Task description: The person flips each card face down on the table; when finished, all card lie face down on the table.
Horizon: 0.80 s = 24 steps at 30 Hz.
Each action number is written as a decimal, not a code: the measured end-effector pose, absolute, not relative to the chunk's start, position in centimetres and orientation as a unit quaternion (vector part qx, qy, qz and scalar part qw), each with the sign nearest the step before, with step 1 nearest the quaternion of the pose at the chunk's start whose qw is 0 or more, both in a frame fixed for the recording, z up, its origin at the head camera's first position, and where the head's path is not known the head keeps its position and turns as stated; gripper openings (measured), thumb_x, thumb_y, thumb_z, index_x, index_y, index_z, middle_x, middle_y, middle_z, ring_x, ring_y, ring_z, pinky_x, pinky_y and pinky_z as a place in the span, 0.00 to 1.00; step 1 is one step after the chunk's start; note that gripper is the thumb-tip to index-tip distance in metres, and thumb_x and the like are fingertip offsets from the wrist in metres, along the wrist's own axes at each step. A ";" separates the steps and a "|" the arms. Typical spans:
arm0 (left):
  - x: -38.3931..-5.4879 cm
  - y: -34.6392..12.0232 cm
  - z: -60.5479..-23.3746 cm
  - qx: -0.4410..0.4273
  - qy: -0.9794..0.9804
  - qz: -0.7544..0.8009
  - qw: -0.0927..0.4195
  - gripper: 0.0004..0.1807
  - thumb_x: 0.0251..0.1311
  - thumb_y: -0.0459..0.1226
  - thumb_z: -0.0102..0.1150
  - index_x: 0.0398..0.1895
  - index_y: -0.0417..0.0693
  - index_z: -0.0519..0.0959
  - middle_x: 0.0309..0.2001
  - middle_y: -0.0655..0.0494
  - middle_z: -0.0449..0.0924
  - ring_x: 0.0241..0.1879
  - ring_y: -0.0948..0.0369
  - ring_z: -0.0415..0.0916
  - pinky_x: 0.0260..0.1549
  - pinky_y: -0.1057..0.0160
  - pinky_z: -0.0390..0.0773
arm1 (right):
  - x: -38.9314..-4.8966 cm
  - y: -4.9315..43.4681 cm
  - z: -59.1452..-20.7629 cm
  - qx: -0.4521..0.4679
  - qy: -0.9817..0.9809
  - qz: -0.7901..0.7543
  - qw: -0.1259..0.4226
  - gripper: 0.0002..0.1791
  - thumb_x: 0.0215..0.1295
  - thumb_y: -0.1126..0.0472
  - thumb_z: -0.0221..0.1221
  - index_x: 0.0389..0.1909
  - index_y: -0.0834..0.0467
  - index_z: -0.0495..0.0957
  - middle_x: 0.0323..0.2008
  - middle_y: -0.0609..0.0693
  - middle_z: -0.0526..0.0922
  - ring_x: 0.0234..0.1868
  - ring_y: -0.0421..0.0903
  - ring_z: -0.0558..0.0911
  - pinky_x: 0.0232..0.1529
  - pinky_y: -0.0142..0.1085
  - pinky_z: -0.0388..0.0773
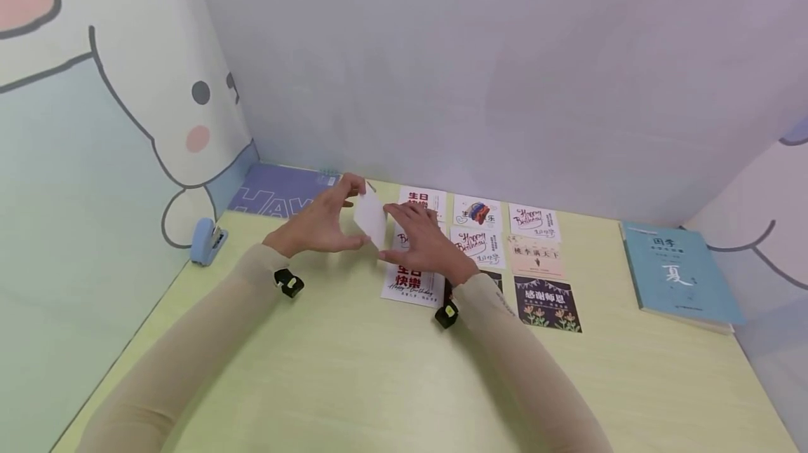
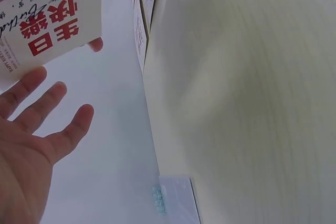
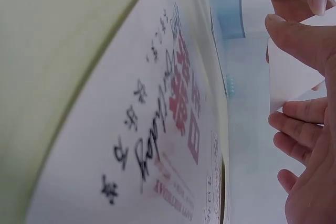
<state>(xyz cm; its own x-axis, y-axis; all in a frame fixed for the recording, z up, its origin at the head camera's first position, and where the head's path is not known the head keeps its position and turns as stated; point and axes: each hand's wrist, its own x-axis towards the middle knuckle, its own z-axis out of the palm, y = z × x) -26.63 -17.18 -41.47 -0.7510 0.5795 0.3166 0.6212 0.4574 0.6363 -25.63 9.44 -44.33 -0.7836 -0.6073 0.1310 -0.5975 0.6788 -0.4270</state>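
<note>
Between my two hands a small white greeting card (image 1: pixel 370 218) is held up, tilted, above the table. My left hand (image 1: pixel 318 221) pinches it by its edges between thumb and index finger. From the right, my right hand (image 1: pixel 423 237) grips the card's other edge, thumb below and fingertips above. Red characters and black "Happy Birthday" script cover the card's face (image 2: pixel 58 22) in the left wrist view, while its plain white back (image 3: pixel 291 77) shows in the right wrist view. Under my right hand lies a similar birthday card (image 1: pixel 413 287), partly covered by the hand.
Rows of cards lie to the right, among them a Happy Birthday card (image 1: pixel 533 220), a peach card (image 1: pixel 536 257) and a dark floral card (image 1: pixel 548 303). A blue book (image 1: pixel 682 274) lies far right. A blue stapler (image 1: pixel 207 241) and purple folder (image 1: pixel 271 190) are left.
</note>
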 end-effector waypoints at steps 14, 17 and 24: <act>-26.8 -18.9 -41.5 -0.362 -0.882 -0.298 0.051 0.36 0.45 0.41 0.82 0.53 0.47 0.68 0.70 0.44 0.72 0.69 0.45 0.72 0.67 0.39 0.75 | -26.2 8.5 -44.8 -0.319 0.927 -0.198 -0.014 0.51 0.59 0.36 0.72 0.79 0.55 0.67 0.76 0.56 0.74 0.79 0.59 0.68 0.76 0.65 0.60; -26.8 -19.0 -41.5 -0.354 -0.895 -0.268 0.038 0.35 0.45 0.42 0.81 0.54 0.48 0.71 0.65 0.46 0.77 0.66 0.46 0.73 0.66 0.40 0.74 | -26.3 8.3 -45.0 -0.313 0.929 -0.196 -0.008 0.51 0.59 0.37 0.72 0.79 0.55 0.68 0.76 0.55 0.74 0.79 0.59 0.68 0.77 0.65 0.60; -26.3 -19.6 -41.9 -0.312 -0.936 -0.163 -0.009 0.31 0.53 0.52 0.76 0.63 0.63 0.81 0.73 0.50 0.75 0.78 0.43 0.65 0.73 0.29 0.64 | -26.7 8.3 -45.2 -0.305 0.935 -0.183 0.014 0.51 0.60 0.38 0.73 0.80 0.54 0.66 0.78 0.55 0.73 0.80 0.58 0.67 0.79 0.64 0.58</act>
<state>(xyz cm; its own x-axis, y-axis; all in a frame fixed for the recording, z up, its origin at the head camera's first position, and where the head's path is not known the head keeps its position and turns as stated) -26.34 -19.62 -41.85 -0.8054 0.5868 0.0839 0.5807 0.7525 0.3107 -26.67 8.26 -45.25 -0.8136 -0.5752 0.0848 -0.5648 0.7473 -0.3500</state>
